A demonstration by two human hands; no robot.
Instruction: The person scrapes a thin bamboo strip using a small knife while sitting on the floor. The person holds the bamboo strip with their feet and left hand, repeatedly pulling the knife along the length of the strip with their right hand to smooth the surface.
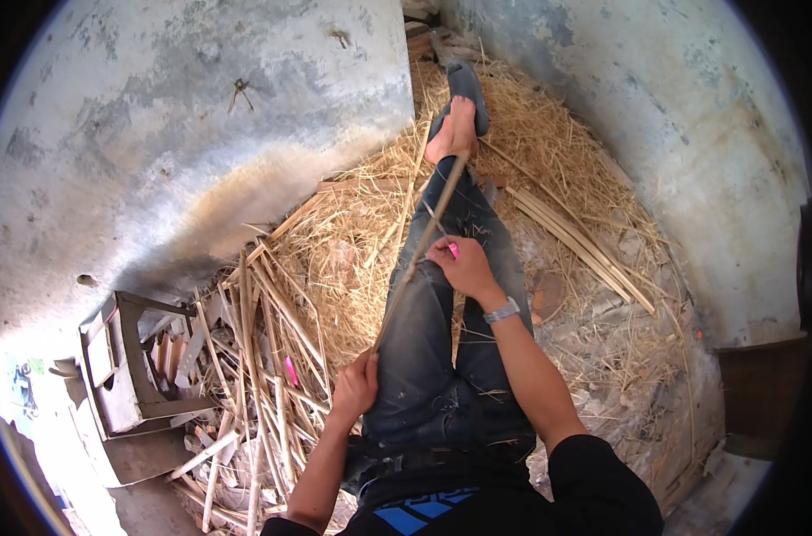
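A long brown bamboo strip (449, 189) slants across my legs, its far end near my crossed feet. My left hand (357, 389) is closed round its near end beside my left thigh. Over my knees, my right hand (464, 268) is closed on a small knife (454, 250); a pink bit of the handle shows between the fingers. The thin blade points away from me and crosses the strip. Fine shavings cling to my dark trousers (424, 380). My right fingers partly hide the knife's handle.
Split sticks (258, 357) lie heaped on my left, with a pink object (291, 371) among them. Beside them is a wooden stool (124, 366) on its side. Several pale strips (571, 237) lie on the right. Straw (549, 134) covers the floor between the concrete walls (272, 98).
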